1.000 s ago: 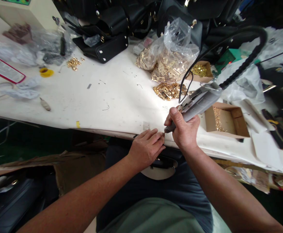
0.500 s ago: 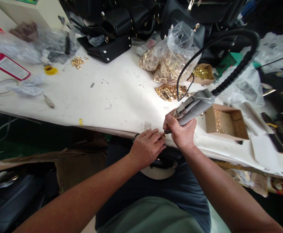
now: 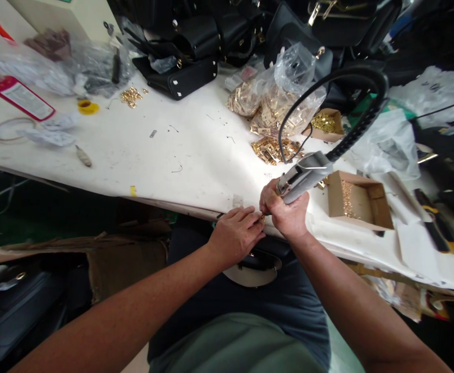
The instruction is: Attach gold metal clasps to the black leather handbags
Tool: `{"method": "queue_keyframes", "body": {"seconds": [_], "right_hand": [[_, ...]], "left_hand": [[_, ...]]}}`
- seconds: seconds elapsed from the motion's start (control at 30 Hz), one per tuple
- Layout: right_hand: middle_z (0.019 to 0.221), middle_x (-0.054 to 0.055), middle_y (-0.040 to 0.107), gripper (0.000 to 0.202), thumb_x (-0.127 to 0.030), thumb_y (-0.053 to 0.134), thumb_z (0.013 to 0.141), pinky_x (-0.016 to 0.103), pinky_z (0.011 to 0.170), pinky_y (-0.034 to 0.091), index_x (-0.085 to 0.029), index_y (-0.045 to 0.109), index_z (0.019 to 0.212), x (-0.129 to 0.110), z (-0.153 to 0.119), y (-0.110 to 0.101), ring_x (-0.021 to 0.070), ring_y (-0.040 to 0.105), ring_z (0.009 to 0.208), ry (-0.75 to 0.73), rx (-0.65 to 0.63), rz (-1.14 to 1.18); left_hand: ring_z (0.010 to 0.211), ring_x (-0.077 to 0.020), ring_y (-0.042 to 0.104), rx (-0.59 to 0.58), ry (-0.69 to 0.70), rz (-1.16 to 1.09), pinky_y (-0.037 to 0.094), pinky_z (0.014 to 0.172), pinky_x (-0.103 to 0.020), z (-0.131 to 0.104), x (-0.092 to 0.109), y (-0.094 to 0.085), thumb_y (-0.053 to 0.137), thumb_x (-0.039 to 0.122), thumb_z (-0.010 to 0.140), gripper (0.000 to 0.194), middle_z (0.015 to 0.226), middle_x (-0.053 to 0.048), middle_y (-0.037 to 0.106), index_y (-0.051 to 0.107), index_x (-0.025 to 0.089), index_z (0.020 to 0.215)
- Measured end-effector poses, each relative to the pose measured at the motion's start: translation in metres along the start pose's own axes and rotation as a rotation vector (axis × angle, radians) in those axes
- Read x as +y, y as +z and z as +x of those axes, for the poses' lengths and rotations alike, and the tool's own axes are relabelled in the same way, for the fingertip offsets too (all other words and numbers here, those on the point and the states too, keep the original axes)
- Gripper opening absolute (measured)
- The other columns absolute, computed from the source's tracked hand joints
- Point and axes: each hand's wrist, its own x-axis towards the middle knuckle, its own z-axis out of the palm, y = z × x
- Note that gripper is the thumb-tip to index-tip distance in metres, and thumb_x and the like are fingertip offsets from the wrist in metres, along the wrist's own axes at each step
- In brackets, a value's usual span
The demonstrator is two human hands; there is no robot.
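Observation:
My right hand (image 3: 287,210) is wrapped around a grey electric screwdriver (image 3: 307,175), whose thick black cable arcs up from its top end. The tool tilts, with its tip down beside my left fingertips. My left hand (image 3: 237,233) lies over a black handbag (image 3: 266,259) in my lap, at the table's front edge, its fingers close together and holding the bag. A small gold fitting (image 3: 263,219) shows at those fingertips, by the screwdriver's tip. The hands hide most of the bag's upper side, and the exact contact between tip and fitting cannot be made out.
On the white table (image 3: 196,140) lie a pile of gold fittings (image 3: 275,150), a plastic bag of fittings (image 3: 273,111) and a cardboard box of small screws (image 3: 361,202). Pliers (image 3: 437,223) lie at the right. Black handbags (image 3: 194,75) stand behind, a red bottle (image 3: 23,97) at the left.
The screwdriver's upper end has swung slightly left and lower, and its cable loop has come down and left. My left hand stays on the handbag. The whole view has shifted a little.

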Motion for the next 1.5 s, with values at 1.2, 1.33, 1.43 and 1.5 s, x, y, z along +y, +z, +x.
{"method": "queue_keyframes", "body": {"seconds": [1.2, 1.33, 1.43, 1.5], "right_hand": [[0.05, 0.0, 0.061, 0.046, -0.06, 0.074, 0.082, 0.024, 0.035, 0.041, -0.019, 0.063, 0.064, 0.036, 0.045, -0.055, 0.0131, 0.054, 0.039, -0.064, 0.286, 0.164], [0.05, -0.001, 0.06, 0.044, -0.057, 0.076, 0.082, 0.025, 0.036, 0.043, -0.019, 0.062, 0.064, 0.037, 0.047, -0.05, 0.0134, 0.054, 0.039, -0.067, 0.276, 0.167], [0.05, -0.001, 0.058, 0.044, -0.056, 0.076, 0.082, 0.025, 0.037, 0.043, -0.019, 0.061, 0.063, 0.034, 0.047, -0.049, 0.0135, 0.055, 0.04, -0.073, 0.272, 0.168], [0.051, -0.001, 0.058, 0.044, -0.056, 0.075, 0.083, 0.025, 0.038, 0.044, -0.02, 0.061, 0.063, 0.027, 0.045, -0.048, 0.013, 0.055, 0.042, -0.088, 0.272, 0.198]], "left_hand": [[0.122, -0.0252, 0.067, 0.103, 0.017, -0.003, 0.052, 0.104, -0.043, -0.001, 0.0, 0.0, 0.066, 0.029, 0.097, 0.018, 0.119, -0.004, 0.077, 0.072, 0.02, 0.112], [0.123, -0.0263, 0.066, 0.1, -0.004, -0.036, 0.052, 0.105, -0.045, -0.001, 0.001, 0.001, 0.066, 0.03, 0.096, 0.019, 0.121, -0.004, 0.076, 0.071, 0.02, 0.112], [0.122, -0.027, 0.067, 0.108, -0.03, -0.065, 0.052, 0.105, -0.045, -0.001, 0.003, 0.001, 0.066, 0.032, 0.095, 0.019, 0.12, -0.005, 0.076, 0.072, 0.021, 0.11], [0.121, -0.0272, 0.068, 0.121, -0.042, -0.079, 0.053, 0.104, -0.045, 0.0, 0.004, 0.0, 0.066, 0.033, 0.095, 0.021, 0.119, -0.005, 0.077, 0.073, 0.02, 0.11]]}}
